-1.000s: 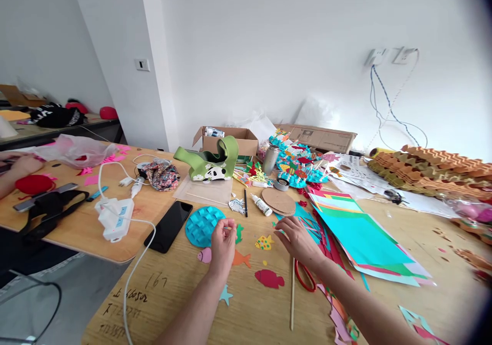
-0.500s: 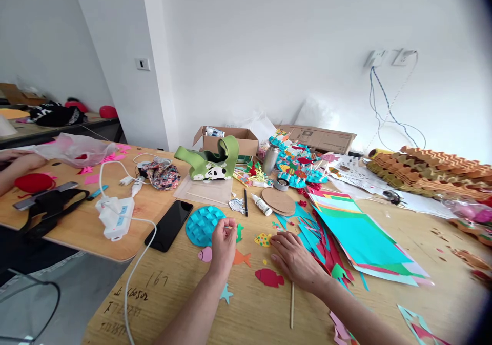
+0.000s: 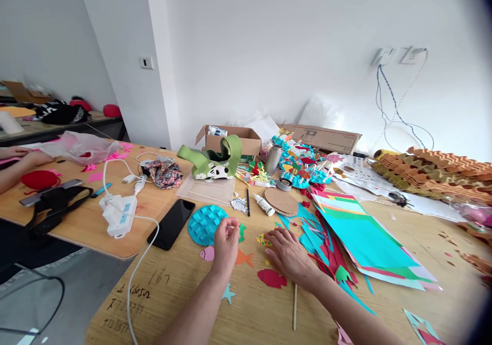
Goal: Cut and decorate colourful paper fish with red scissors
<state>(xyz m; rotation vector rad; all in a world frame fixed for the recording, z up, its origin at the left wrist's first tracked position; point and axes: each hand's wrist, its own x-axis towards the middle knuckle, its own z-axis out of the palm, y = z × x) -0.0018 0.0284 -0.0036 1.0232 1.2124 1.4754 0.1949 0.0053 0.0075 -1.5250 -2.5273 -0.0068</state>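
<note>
Here, the left hand (image 3: 226, 247) is held with its fingertips (image 3: 230, 227) pinched together just beside a blue woven-paper disc (image 3: 205, 225); whatever is pinched is too small to be told. The right hand (image 3: 290, 258) is spread low over the wooden table (image 3: 172, 288), beside a yellow paper fish (image 3: 263, 240). Such a fine pinch and flat palm appear well suited to small cutouts.

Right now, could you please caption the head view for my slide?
Left hand beside a blue woven paper disc, right hand by a yellow paper fish.
</note>
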